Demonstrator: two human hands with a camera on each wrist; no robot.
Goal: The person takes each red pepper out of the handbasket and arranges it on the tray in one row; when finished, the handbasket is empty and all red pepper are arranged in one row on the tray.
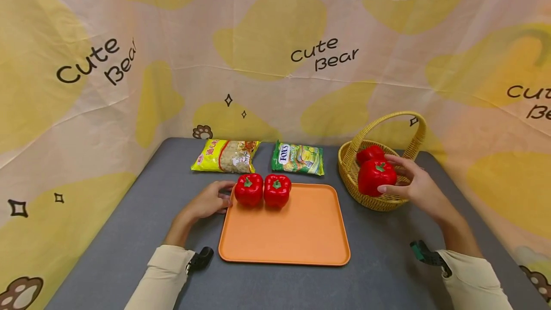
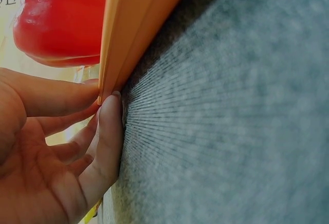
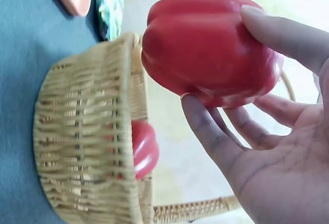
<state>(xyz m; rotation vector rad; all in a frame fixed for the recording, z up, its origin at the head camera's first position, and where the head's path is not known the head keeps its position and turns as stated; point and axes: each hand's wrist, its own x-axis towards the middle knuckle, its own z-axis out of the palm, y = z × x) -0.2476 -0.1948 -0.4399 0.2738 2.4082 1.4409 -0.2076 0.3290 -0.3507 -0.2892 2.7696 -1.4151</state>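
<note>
My right hand (image 1: 424, 188) grips a red bell pepper (image 1: 377, 178) between thumb and fingers, above the wicker basket (image 1: 350, 184). In the right wrist view the held pepper (image 3: 208, 49) is lifted over the basket rim (image 3: 126, 131). Another red bell pepper (image 1: 370, 153) lies inside the basket, partly hidden. The orange tray (image 1: 286, 238) has two red bell peppers, one at its far left corner (image 1: 248, 190) and one beside it (image 1: 277, 191). At the tray's left edge my left hand (image 1: 211, 200) pinches the rim (image 2: 105, 75), thumb and fingertips on either side.
Behind the tray lie a yellow food bag (image 1: 225, 156) and a green FOX'S candy bag (image 1: 298, 158). The grey table (image 1: 172, 171) meets a printed cloth backdrop (image 1: 258, 51) at the back and sides. The basket's tall handle (image 1: 383, 121) arches up.
</note>
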